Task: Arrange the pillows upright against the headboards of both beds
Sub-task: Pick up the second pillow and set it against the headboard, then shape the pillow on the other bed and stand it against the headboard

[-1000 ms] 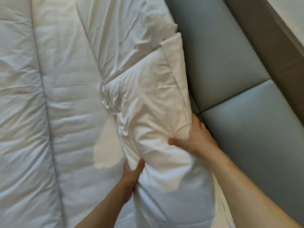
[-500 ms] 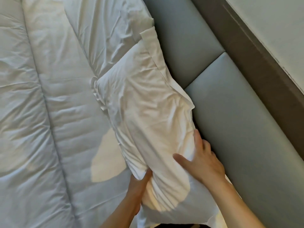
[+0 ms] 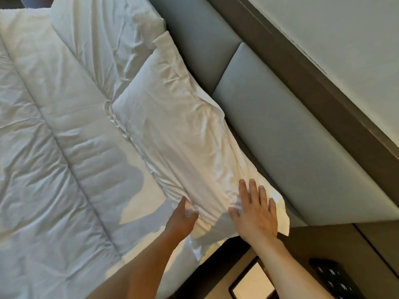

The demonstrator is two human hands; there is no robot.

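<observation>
A white pillow (image 3: 172,134) leans along the grey-blue padded headboard (image 3: 280,130). Its near end lies under my hands. My right hand (image 3: 254,210) rests flat on that end, fingers spread, next to the headboard. My left hand (image 3: 183,219) touches the pillow's lower front edge with thumb and fingers; whether it pinches the fabric I cannot tell. A second white pillow (image 3: 103,39) stands farther along the headboard, partly behind the first.
A white quilted duvet (image 3: 54,169) covers the bed on the left. A dark bedside table (image 3: 259,281) stands at the bottom right, with a black control panel (image 3: 332,277) on the wall panel beside it. Above the headboard runs a brown wooden ledge (image 3: 323,89).
The pillow has settled back against the headboard. My right hand has opened from gripping its side to lying flat on top. The view has swung toward the bed's near corner.
</observation>
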